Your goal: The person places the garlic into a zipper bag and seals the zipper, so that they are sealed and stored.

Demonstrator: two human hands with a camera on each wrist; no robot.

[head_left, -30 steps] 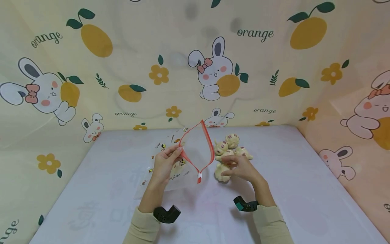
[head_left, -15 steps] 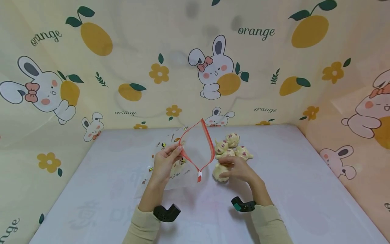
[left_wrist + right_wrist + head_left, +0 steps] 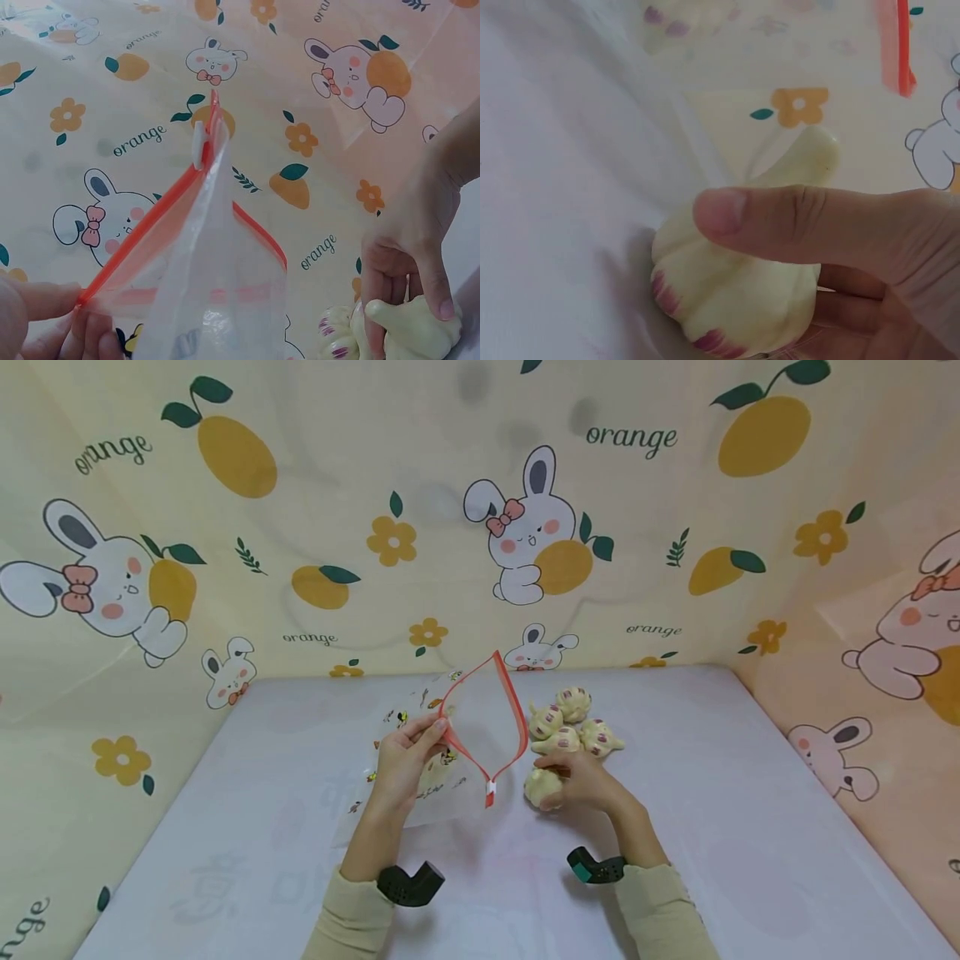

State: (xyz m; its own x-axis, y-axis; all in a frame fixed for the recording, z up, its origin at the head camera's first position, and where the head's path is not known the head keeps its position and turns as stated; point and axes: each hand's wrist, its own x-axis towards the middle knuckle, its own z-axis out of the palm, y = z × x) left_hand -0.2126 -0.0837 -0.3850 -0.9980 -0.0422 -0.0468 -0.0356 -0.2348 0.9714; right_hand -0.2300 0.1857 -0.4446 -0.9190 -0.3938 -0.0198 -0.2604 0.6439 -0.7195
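My left hand (image 3: 405, 760) pinches the red-edged rim of a clear zip bag (image 3: 442, 797) between thumb and fingers. The bag's mouth gapes wide, with a white slider (image 3: 199, 145) at one end of the red zip. Small printed figures cover the bag. To its right, my right hand (image 3: 588, 785) grips a garlic bulb (image 3: 735, 285), cream with purple streaks, thumb across it and fingers behind. Its stem points up past the thumb in the right wrist view. Just beyond that hand, several more garlic bulbs (image 3: 573, 704) lie bunched together.
A white table surface (image 3: 750, 827) spreads under both hands. Behind it and at the sides hangs a cloth (image 3: 637, 510) printed with rabbits and oranges. A black wrist camera (image 3: 411, 885) sits on the left wrist, another camera (image 3: 595, 866) on the right.
The right hand's fingers have closed round the nearest garlic bulb and the hand has shifted slightly left. The left hand and the bag have hardly moved.
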